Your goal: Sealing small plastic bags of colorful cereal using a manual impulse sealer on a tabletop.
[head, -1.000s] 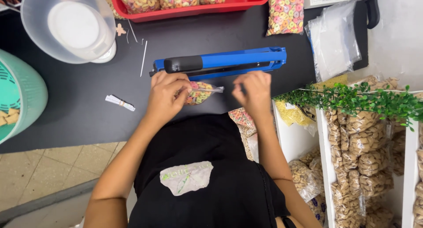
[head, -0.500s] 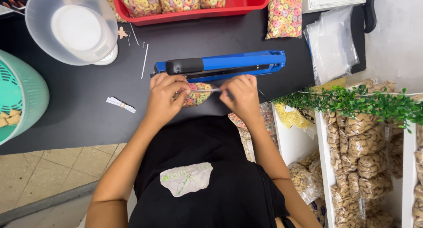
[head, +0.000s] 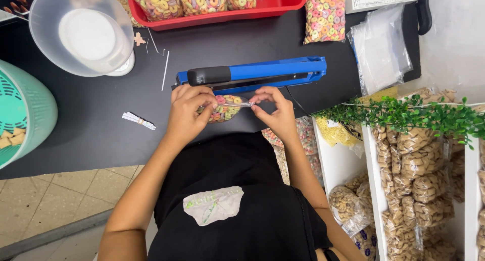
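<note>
A small clear bag of coloured cereal rings (head: 223, 109) lies at the near edge of the black table (head: 91, 119), just in front of a blue heat sealer (head: 252, 75). My left hand (head: 186, 112) grips the bag's body. My right hand (head: 273, 109) pinches the bag's clear open end between thumb and fingers. Both hands sit close together below the sealer's black handle.
A red tray (head: 262, 8) of filled cereal bags stands at the back, with one filled bag (head: 325, 16) and a stack of empty clear bags (head: 379, 46) to its right. A clear bowl (head: 81, 34) on a scale and a teal basket (head: 22, 119) are left. White shelves of bagged snacks (head: 419, 170) stand right.
My right hand has moved left toward my left hand and taken hold of the bag's open end. The camera view has shifted slightly.
</note>
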